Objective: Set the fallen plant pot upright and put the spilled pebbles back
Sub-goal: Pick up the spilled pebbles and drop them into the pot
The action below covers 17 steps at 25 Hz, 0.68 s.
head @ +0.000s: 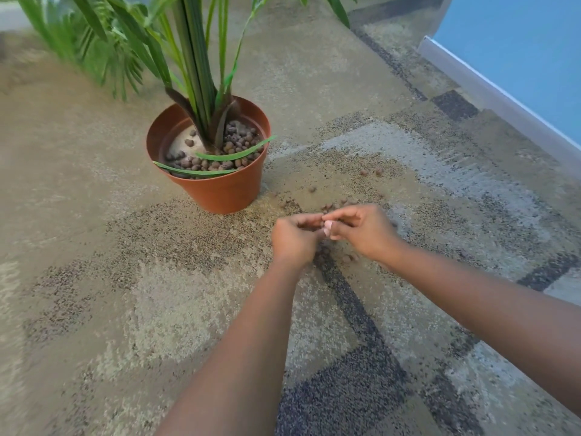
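Round terracotta-coloured plastic plant pot stands upright on the floor, green palm-like plant in it, brown clay pebbles covering part of its pale filling. More small brown spilled pebbles lie scattered on the mottled beige-and-grey carpet floor right of the pot, near a blue wall with grey skirting. Left hand and right hand meet above the spill, fingers curled together; contents cannot be told.

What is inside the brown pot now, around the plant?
Inside the pot stands the plant. Brown pebbles cover the near and right side around its stems; a pale bare patch shows on the left. What lies beneath the pebbles is covered.
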Tool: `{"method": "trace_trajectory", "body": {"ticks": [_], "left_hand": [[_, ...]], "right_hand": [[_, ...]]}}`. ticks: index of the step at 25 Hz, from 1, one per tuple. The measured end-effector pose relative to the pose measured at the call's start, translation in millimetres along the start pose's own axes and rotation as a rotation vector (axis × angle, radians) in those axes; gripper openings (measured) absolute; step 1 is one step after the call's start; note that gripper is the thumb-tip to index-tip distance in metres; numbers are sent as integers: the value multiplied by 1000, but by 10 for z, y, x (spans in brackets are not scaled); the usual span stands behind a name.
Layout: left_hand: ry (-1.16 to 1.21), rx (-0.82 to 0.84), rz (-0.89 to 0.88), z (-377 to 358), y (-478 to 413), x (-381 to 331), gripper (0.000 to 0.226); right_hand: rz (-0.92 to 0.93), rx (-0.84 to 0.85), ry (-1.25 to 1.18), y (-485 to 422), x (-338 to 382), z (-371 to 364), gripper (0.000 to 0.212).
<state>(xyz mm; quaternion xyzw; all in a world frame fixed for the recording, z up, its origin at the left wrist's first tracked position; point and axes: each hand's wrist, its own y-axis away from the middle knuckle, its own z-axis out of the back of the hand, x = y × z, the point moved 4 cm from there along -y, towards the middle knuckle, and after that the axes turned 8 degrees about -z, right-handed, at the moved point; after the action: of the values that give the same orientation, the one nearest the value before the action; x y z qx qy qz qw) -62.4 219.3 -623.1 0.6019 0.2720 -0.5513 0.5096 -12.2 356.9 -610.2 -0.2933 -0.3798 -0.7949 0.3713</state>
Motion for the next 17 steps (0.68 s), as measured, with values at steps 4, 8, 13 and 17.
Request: {"method": "trace_trajectory", "body": {"ticks": [4, 8, 13, 17], "left_hand": [[19, -93, -139, 332, -20, -705, 20], [-219, -305, -398, 1035, -86, -1469, 20], [-560, -353, -321, 1585, -405, -1295, 30], [-468, -453, -270, 1696, -435, -1008, 26]], "right_hand": [[117, -42, -150, 110, 791, 198, 19], [398, -19, -172, 17, 1797, 137, 20], [505, -33, 201, -342, 2121, -538, 18], [644, -49, 560, -368, 1906, -627, 29]]}}
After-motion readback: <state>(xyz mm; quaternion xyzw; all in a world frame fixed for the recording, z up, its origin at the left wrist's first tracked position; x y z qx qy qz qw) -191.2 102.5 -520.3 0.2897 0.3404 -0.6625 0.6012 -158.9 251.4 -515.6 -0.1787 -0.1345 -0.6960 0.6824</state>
